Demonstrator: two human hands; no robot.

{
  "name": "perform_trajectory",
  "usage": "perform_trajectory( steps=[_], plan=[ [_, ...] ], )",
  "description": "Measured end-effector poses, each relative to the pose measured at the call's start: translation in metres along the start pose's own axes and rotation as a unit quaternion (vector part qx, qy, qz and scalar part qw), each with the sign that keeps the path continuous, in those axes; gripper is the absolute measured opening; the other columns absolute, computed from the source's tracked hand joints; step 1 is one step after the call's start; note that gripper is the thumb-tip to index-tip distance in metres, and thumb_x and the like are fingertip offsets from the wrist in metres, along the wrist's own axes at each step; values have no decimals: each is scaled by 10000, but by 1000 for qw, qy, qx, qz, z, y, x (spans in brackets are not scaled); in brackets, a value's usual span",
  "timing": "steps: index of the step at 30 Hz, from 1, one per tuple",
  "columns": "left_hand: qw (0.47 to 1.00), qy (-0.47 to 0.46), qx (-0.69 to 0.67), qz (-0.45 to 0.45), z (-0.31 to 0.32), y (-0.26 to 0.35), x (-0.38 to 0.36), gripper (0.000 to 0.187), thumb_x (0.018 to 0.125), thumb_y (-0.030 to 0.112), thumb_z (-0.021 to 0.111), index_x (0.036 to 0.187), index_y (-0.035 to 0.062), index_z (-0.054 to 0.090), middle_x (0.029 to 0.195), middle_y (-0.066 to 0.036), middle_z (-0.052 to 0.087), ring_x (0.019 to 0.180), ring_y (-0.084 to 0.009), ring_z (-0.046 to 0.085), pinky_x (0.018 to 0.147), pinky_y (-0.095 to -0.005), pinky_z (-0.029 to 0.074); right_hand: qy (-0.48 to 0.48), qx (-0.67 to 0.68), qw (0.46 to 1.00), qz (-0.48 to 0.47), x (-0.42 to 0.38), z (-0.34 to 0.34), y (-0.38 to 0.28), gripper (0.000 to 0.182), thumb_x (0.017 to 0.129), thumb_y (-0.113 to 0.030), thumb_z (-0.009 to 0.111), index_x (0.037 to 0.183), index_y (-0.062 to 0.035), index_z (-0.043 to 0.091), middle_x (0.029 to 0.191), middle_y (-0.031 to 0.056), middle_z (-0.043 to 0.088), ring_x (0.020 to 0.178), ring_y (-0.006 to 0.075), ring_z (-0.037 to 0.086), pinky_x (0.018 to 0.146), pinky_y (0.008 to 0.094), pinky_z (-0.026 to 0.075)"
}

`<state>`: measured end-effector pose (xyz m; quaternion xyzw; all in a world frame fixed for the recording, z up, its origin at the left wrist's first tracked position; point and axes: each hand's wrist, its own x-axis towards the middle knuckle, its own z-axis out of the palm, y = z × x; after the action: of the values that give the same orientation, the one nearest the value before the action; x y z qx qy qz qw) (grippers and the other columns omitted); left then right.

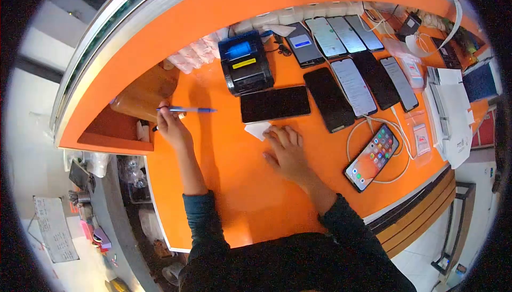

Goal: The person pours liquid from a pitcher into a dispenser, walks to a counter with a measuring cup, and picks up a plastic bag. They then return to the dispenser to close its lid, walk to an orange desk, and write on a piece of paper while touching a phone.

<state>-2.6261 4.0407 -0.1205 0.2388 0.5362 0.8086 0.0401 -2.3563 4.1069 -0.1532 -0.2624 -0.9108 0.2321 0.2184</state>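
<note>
My left hand (172, 126) is closed around a blue pen (194, 110), held above the left part of the orange desk (234, 185). The pen lies nearly level and points right. My right hand (287, 150) rests over a small white paper (257, 129), fingers curled at its right edge; whether they pinch it or only press on it is hard to see. Just beyond the paper, a dark-screened phone (275, 104) lies sideways. To the right sits a phone with a lit home screen (372, 157), a white cable (406, 142) looping around it.
A black label printer (245, 63) stands at the back. Several phones, some lit, lie in rows, including one with a white screen (353, 86). White papers or boxes (448, 116) are stacked at the right edge. An orange raised ledge (160, 30) curves around the far side.
</note>
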Motion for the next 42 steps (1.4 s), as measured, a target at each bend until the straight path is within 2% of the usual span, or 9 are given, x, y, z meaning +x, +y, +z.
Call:
perform_trajectory(
  steps=[4, 8, 9, 12, 13, 21, 26, 35, 42],
  plan=[
    [968, 69, -170, -172, 48, 39, -26, 211, 864, 317, 438, 966, 133, 452, 796, -16, 482, 704, -126, 453, 638, -336, 399, 31, -1, 999, -16, -2, 5, 3, 440, 724, -269, 523, 1098, -55, 435, 1134, 124, 374, 1048, 333, 335, 871, 463, 255],
    [969, -140, -137, -151, 40, 30, -32, 184, 867, 300, 430, 974, 151, 444, 841, -15, 514, 748, -161, 483, 671, -329, 383, -5, 17, 1000, 16, -2, 5, 3, 462, 722, -266, 561, 1129, -90, 433, 1168, 92, 367, 1075, 326, 314, 889, 454, 239],
    [972, -136, 177, -78, 51, 36, -38, 181, 863, 214, 432, 983, 89, 484, 842, -60, 536, 780, -201, 497, 685, -313, 379, 2, 12, 1000, 12, -2, 6, 4, 455, 722, -267, 557, 1124, -91, 437, 1167, 93, 367, 1075, 327, 314, 886, 457, 242],
    [836, -234, 439, 231, 56, -6, -24, 184, 847, 133, 429, 963, 24, 521, 821, -118, 533, 777, -244, 491, 686, -322, 382, 34, 7, 999, 2, -5, 14, 7, 433, 725, -271, 544, 1107, -92, 451, 1164, 95, 369, 1074, 330, 315, 877, 466, 251],
    [857, -245, 437, 118, 58, -16, -21, 174, 825, 95, 439, 934, 2, 537, 839, -153, 523, 783, -293, 484, 707, -356, 382, 44, 11, 999, 0, -5, 16, 9, 423, 726, -273, 539, 1100, -92, 457, 1162, 97, 369, 1074, 330, 316, 874, 468, 253],
    [735, -222, 436, 470, 209, -18, 17, 194, 732, 108, 512, 892, 8, 558, 903, -173, 543, 869, -332, 493, 773, -436, 372, 41, 28, 998, 23, 1, 14, 10, 400, 718, -260, 537, 1067, -76, 475, 1159, 109, 379, 1071, 316, 329, 863, 460, 267],
    [372, -495, 762, 190, 287, -119, 71, 212, 737, 203, 487, 829, 31, 569, 839, -162, 588, 847, -319, 562, 753, -430, 439, 54, 73, 996, 24, 0, 19, 15, 406, 717, -248, 548, 1061, -46, 474, 1148, 122, 399, 1067, 301, 350, 849, 454, 279],
    [449, -479, 663, 360, 259, -194, 113, 329, 764, 145, 461, 1078, 55, 424, 889, -177, 568, 776, -348, 572, 690, -454, 451, 38, 71, 996, 37, 0, 13, 13, 394, 740, -237, 523, 1067, -24, 467, 1164, 138, 392, 1068, 293, 365, 844, 444, 288],
    [428, -559, 613, 358, 278, -123, 114, 342, 689, 112, 564, 1016, 42, 490, 852, -184, 560, 757, -349, 561, 649, -430, 441, 62, 60, 995, 46, 2, 18, 12, 324, 700, -239, 526, 944, -26, 536, 1123, 146, 430, 1063, 285, 368, 848, 428, 285]
  ],
)
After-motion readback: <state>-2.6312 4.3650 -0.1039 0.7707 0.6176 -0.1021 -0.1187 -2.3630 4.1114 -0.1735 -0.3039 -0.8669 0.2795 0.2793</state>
